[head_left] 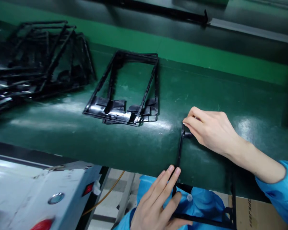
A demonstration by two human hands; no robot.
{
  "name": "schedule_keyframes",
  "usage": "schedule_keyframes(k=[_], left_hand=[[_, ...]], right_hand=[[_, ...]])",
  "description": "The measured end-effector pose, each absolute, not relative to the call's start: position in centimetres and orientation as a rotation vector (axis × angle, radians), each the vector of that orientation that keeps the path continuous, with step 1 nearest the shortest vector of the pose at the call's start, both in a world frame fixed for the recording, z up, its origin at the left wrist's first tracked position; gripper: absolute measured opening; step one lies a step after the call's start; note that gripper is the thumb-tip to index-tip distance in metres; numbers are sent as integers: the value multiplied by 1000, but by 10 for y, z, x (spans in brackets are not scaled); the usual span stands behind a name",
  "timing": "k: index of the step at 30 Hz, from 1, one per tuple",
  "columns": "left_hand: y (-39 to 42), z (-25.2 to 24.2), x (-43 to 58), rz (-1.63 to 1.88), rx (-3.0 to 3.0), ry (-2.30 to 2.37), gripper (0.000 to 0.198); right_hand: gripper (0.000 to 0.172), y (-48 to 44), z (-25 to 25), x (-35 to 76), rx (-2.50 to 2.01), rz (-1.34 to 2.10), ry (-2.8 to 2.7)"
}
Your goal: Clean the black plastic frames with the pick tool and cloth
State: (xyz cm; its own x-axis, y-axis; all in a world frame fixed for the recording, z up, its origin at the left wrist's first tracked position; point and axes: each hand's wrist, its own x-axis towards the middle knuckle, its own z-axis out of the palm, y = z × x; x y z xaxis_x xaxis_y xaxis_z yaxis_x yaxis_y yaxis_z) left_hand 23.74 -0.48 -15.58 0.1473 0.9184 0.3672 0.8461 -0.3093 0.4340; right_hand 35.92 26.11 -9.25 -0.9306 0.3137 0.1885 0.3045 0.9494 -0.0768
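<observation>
Head view: two bare hands work on a black frame (180, 148) at the near edge of a green table (134, 150).
The right hand (205, 127), its forearm reaching in from the right, knuckles up, pinches the frame's far corner between thumb and fingertips; the left hand (156, 201), palm down, lays spread fingers along its near left side, whether gripping I cannot tell.

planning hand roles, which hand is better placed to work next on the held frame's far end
Probably the right hand: its fingertips are at the far end of the frame, while the left hand is at its nearer part.
</observation>
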Motion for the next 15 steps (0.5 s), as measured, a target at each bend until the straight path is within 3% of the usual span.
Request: schedule_keyframes(k=[9, 12, 15], left_hand=[[-2, -165, 243, 1019, 2283, 1800, 48], [-1, -168, 245, 1059, 2258, 1829, 49], [0, -165, 244, 1025, 2279, 1812, 47]], right_hand=[[4, 267, -91, 379, -558, 1480, -2307], [8, 267, -93, 382, -551, 1717, -2160], [11, 267, -95, 382, -584, 1722, -2166]])
